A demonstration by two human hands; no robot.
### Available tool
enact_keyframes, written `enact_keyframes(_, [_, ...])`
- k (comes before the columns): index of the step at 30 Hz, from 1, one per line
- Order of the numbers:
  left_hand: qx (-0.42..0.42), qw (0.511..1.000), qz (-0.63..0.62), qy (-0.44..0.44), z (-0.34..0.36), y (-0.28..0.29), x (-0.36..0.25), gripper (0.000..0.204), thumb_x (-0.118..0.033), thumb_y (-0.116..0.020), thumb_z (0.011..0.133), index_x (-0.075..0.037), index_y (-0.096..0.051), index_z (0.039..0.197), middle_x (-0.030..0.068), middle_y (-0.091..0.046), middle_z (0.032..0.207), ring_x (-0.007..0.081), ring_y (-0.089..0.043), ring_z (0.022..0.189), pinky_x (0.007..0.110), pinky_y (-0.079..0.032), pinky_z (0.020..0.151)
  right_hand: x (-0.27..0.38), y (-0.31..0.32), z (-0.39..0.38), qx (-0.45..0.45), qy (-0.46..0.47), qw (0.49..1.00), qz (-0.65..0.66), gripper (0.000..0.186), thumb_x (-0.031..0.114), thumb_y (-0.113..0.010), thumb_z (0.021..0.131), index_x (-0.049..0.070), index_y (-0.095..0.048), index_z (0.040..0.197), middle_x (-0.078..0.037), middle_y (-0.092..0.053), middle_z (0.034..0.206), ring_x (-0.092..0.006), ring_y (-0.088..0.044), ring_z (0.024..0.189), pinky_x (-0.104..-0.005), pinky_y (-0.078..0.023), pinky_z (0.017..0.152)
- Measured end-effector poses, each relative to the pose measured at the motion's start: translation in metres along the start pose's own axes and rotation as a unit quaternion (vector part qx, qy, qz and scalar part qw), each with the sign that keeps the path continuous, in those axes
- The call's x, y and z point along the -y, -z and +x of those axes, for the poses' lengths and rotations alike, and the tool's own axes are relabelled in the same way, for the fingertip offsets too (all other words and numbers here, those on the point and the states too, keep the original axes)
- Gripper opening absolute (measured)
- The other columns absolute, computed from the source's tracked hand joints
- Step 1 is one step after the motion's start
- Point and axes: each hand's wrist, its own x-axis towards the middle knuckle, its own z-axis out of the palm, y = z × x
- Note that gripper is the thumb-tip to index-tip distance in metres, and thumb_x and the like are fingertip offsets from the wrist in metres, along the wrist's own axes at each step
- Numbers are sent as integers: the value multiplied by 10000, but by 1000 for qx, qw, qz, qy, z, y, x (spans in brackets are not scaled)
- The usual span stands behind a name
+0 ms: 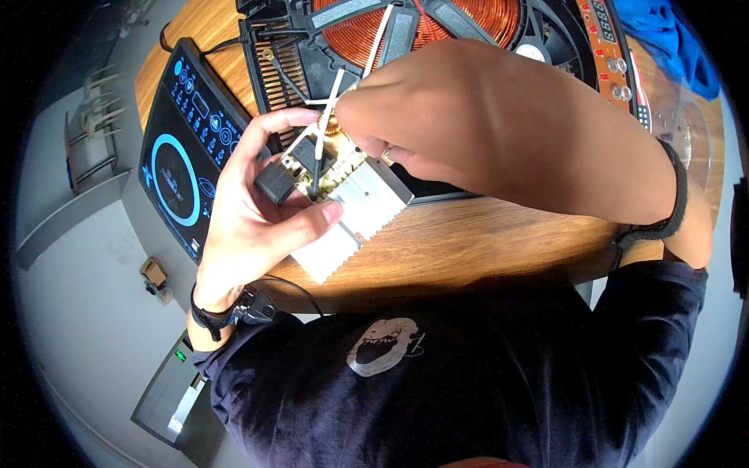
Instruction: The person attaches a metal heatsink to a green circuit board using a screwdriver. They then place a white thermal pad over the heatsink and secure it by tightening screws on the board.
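Observation:
A circuit board [343,160] with a silver finned heat sink [351,218] is tilted above the near edge of the table. My left hand [248,210] is closed round its left side, thumb pressed on the heat sink and index finger at the far edge. Beside those fingers sits a black block-shaped component [275,182]. White-sleeved leads [321,129] rise from the board toward the copper coil [499,19] in the open black housing. Over the board's far right side, my right hand [452,117] is curled with its fingertips tucked down; what they pinch is hidden.
A black glass panel [175,187] with blue markings leans at the left. Right of the coil lies an orange control board [607,54] with a small display. Blue cloth [675,35] is bunched at the far right of the wooden table [460,242].

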Motion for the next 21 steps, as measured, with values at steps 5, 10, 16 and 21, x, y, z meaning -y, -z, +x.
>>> enact_keyframes(5, [7, 1000, -25, -13, -1, 1, -1, 764, 110, -790, 831, -43, -468, 1507, 60, -717, 1142, 69, -667, 966, 220, -539, 795, 3, -7, -1, -34, 7, 999, -41, 235, 16, -731, 920, 66, -589, 1100, -101, -646, 804, -248, -714, 765, -356, -535, 664])
enact_keyframes(10, [16, 999, -38, -32, -1, 4, 1, 756, 95, -789, 854, -22, -451, 1520, 76, -727, 1189, 110, -685, 1065, 268, -553, 941, 16, 5, 4, 2, -30, 996, -80, 251, 41, -682, 962, 91, -580, 1186, -97, -652, 798, -242, -722, 772, -356, -541, 655])
enact_keyframes(16, [14, 997, -48, -51, -2, 0, 4, 758, 108, -783, 865, -31, -442, 1528, 71, -724, 1184, 99, -685, 1041, 257, -561, 904, 15, -1, 6, -4, 1, 987, -161, 301, 63, -649, 967, 116, -574, 1254, -79, -663, 788, -233, -729, 784, -344, -564, 668])
enact_keyframes(21, [3, 999, -38, -31, -6, 1, 4, 761, 108, -788, 865, -44, -444, 1527, 64, -718, 1171, 80, -682, 1007, 235, -565, 846, 19, 0, 11, 20, 2, 987, -159, 299, 75, -657, 955, 118, -575, 1239, -55, -671, 788, -217, -732, 795, -333, -569, 672])
